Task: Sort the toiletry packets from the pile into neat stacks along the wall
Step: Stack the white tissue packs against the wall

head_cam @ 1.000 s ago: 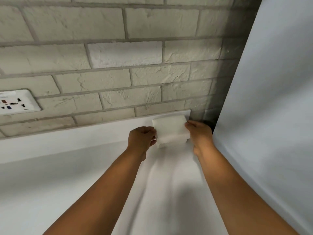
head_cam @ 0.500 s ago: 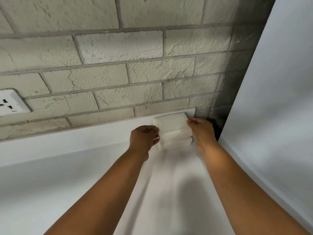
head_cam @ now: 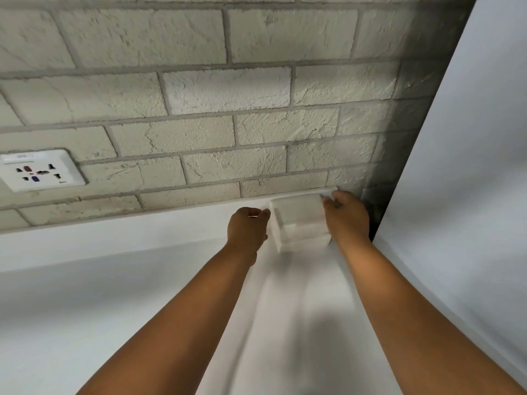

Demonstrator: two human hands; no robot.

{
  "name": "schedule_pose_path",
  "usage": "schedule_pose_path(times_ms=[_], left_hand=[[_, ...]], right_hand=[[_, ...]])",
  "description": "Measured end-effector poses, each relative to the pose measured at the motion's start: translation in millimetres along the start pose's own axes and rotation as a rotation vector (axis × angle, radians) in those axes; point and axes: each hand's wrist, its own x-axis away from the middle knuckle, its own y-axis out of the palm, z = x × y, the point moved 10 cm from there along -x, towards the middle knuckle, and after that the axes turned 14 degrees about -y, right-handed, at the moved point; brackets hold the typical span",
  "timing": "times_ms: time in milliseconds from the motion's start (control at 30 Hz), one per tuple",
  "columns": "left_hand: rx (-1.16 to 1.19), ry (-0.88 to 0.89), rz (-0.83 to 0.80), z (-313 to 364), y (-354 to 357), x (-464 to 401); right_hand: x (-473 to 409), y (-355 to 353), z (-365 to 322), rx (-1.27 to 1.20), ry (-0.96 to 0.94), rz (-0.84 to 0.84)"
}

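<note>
A small stack of flat white toiletry packets (head_cam: 299,220) stands on the white counter (head_cam: 85,295), at its far right corner, just in front of the low white ledge (head_cam: 142,223) that runs along the foot of the pale painted brick wall (head_cam: 228,89). Three or so layers show in its near face, though the picture is too soft to count them surely.

The left hand (head_cam: 247,226) is at the stack's left side, knuckles up and fingers curled loosely; it seems to touch or nearly touch the packets, but I cannot tell whether it has hold of anything. The right hand (head_cam: 346,216) lies against the right side, its fingertips (head_cam: 328,198) bent over the top far corner of the stack, seemingly pinching the uppermost packets.

To my eye the two hands bracket the stack from both sides to square its edges and nudge it back toward the wall, so it stands neat and does not slump. The corner suits that: the ledge behind and the big white panel (head_cam: 470,166) leaning in on the right give it a place to sit tucked away.

A white wall socket (head_cam: 40,170) sits well off to the left on the bricks. The pile of unsorted packets is not in view.
</note>
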Motion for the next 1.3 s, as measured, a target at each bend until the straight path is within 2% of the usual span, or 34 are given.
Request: schedule_pose_path(times_ms=[100,300,567,933,1300], left_hand=[[-0.036,0.048,0.032,12.9,-18.2,14.7],[-0.062,0.136,0.072,30.0,-73.1,52.7],[0.021,0.147,0.174,20.0,-202.6,92.5],[0.257,0.143,0.405,-32.2,-447.4,144.0],[0.302,0.073,0.523,-82.8,-685.8,145.2]], right_hand=[[10.6,-2.3,-35.3,0.054,-0.118,-0.007],[46.3,16.3,-106.9,-0.119,-0.18,-0.1],[115.4,71.4,-207.2,-0.281,-0.303,-0.2],[250.7,221.8,-338.9,-0.446,-0.36,-0.457],[368.1,376.9,-448.4,-0.525,-0.283,-0.588]])
